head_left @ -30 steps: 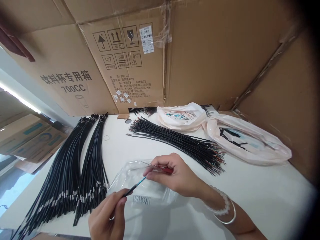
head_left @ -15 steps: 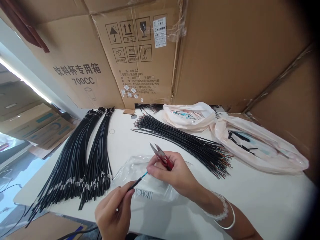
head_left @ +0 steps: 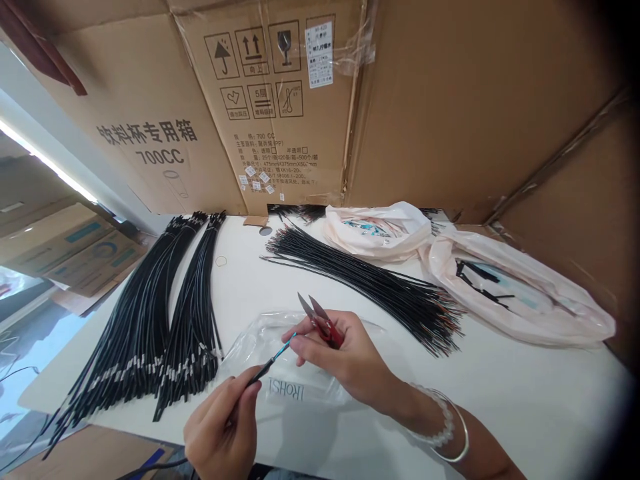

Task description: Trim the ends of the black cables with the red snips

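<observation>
My left hand (head_left: 220,427) is closed round a black cable (head_left: 261,373), pinching it near its end between thumb and forefinger. From the cable's end a thin blue wire (head_left: 283,349) sticks out toward the upper right. My right hand (head_left: 350,353) grips red-handled thread snips (head_left: 321,321), with the two pointed blades apart and aimed away from the cable. Its thumb and forefinger are at the tip of the blue wire; whether they press on it is hard to tell. A clear plastic bag (head_left: 250,337) printed "RoHS" lies under both hands.
Bundles of black cables (head_left: 145,300) lie at the left of the white table (head_left: 240,293). Another cable bundle (head_left: 360,277) with stripped ends lies beyond my right hand. Two pale plastic bags (head_left: 565,313) holding small parts stand at the right. Cardboard (head_left: 425,107) walls off the back.
More of the blue wire shows between my hands. My right fingertips have shifted along it toward its tip, and my left hand has moved slightly down and left. The view has tilted a little.
</observation>
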The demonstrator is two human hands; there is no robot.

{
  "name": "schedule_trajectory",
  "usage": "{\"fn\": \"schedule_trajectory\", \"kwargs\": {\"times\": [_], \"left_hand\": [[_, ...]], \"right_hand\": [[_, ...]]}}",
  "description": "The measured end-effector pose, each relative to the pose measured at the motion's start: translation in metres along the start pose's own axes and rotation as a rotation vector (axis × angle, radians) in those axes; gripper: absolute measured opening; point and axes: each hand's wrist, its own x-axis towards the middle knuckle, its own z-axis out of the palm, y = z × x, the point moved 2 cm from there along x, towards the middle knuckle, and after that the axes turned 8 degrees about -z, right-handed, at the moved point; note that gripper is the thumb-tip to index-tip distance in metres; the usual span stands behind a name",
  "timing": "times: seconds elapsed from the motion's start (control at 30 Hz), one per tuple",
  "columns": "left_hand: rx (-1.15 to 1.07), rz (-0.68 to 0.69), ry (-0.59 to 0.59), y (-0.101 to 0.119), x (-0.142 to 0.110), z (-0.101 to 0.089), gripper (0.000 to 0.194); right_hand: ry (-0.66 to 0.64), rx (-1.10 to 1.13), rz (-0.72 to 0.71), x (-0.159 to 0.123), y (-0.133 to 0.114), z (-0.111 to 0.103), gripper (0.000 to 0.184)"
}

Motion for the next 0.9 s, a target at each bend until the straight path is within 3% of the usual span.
{"fn": "schedule_trajectory", "kwargs": {"times": [0.23, 0.3, 0.4, 0.47, 0.53, 0.7, 0.77, 0.9], "left_hand": [[-0.034, -0.061, -0.017, 0.007, 0.001, 0.002, 0.014], [-0.059, -0.081, -0.026, 0.011, 0.001, 0.003, 0.016], [-0.088, -0.097, -0.035, 0.015, -0.001, 0.002, 0.016], [-0.101, -0.106, -0.034, 0.016, -0.002, 0.002, 0.014], [-0.107, -0.112, -0.032, 0.016, -0.002, 0.002, 0.014], [-0.094, -0.088, -0.057, 0.016, -0.001, 0.003, 0.012], [-0.084, -0.081, -0.051, 0.014, -0.002, 0.003, 0.01], [-0.07, -0.037, -0.035, 0.01, -0.006, 0.004, 0.009]], "right_hand": [[-0.034, 0.124, 0.016, 0.005, 0.005, 0.005, 0.032], [-0.08, 0.309, 0.14, 0.005, 0.011, 0.006, 0.029], [-0.253, 0.639, 0.453, 0.004, 0.021, 0.011, 0.022], [-0.344, 0.698, 0.548, 0.004, 0.024, 0.014, 0.018], [-0.289, 0.635, 0.47, 0.006, 0.024, 0.013, 0.018], [-0.019, 0.108, -0.062, 0.003, 0.009, 0.001, 0.027], [-0.014, -0.041, -0.141, -0.002, 0.002, -0.001, 0.031], [-0.014, -0.107, -0.191, -0.011, -0.008, 0.001, 0.028]]}}
